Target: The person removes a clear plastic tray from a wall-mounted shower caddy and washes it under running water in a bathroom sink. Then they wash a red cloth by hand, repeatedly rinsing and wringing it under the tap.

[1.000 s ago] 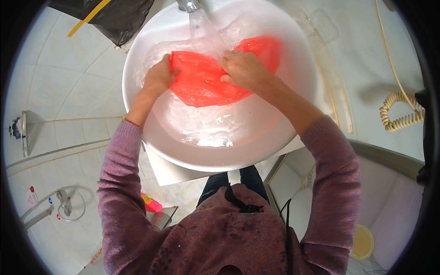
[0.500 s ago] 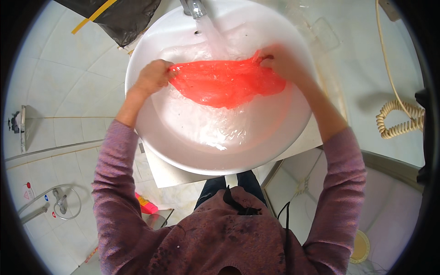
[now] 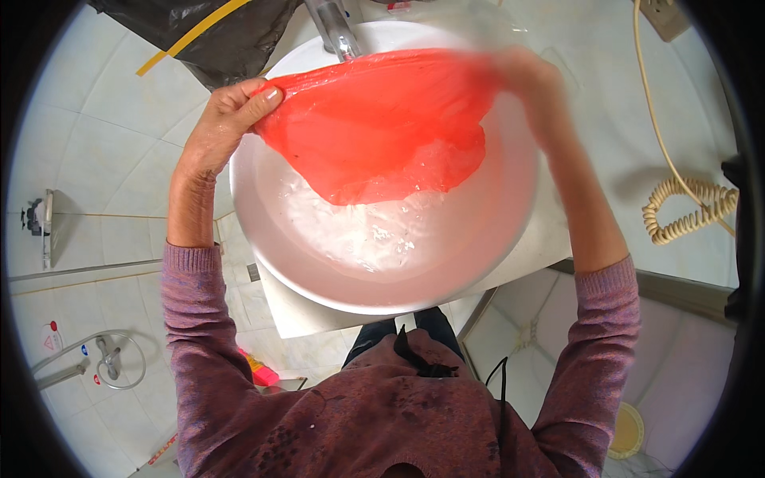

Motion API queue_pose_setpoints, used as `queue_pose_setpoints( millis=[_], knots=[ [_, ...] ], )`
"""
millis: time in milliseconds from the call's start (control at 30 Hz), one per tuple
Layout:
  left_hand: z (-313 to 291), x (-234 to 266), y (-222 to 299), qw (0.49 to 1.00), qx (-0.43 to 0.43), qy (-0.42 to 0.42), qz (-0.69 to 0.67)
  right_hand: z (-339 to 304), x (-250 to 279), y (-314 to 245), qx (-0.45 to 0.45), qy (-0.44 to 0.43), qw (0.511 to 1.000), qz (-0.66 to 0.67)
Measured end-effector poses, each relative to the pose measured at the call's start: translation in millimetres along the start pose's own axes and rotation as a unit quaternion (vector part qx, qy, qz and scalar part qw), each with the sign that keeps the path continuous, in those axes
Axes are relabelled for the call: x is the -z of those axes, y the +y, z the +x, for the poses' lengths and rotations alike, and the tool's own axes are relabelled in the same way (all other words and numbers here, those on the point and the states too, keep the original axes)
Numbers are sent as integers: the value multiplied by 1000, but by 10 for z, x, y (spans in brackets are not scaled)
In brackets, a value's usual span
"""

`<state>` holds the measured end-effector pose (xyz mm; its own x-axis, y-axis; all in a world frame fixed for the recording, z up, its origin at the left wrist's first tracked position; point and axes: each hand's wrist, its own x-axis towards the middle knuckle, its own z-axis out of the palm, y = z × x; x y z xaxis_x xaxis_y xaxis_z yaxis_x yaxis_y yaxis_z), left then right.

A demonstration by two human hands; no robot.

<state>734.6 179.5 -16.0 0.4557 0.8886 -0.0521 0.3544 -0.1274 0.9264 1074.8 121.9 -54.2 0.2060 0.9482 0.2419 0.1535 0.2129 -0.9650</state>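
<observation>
A thin, wet red plastic bag point(image 3: 374, 127) is stretched between my hands over the white washbasin point(image 3: 275, 275). My left hand point(image 3: 227, 119) pinches its upper left corner, thumb on top. At the opposite corner my right hand point(image 3: 534, 84) grips the bag, its fingers smeared by motion. The bag's lower edge hangs down to the water point(image 3: 351, 239) in the basin. Behind the bag's upper edge stands the chrome tap point(image 3: 339, 36); the bag hides where its stream would fall.
A black plastic sheet or bag with a yellow strip point(image 3: 207, 36) lies at the far left, beside the basin. A coiled cream cord point(image 3: 677, 211) hangs at the right. On the left wall is a shower mixer with hose point(image 3: 107, 358). A pink and yellow packet point(image 3: 259, 372) lies low at the left.
Both hands have lifted the red bag up and toward the tap, and spread wider apart. Its sheet now hangs taller, out of most of the water.
</observation>
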Motion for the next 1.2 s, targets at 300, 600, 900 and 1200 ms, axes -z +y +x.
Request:
queue_pose_setpoints(
  millis=[300,600,900,1200],
  knots=[
    [134,-757,-403,731,158,60,-661,-213,-1155,177,-28,-28,991,130],
    [-23,-1169,-567,574,110,-139,-799,-115,-1596,282,124,-7,927,-353],
    [-15,-1154,-410,674,192,-27,-712,-171,-1645,502,163,-82,813,-553],
    [11,-1132,-351,750,185,-107,-626,43,-1182,669,44,-158,986,-8]
  ],
)
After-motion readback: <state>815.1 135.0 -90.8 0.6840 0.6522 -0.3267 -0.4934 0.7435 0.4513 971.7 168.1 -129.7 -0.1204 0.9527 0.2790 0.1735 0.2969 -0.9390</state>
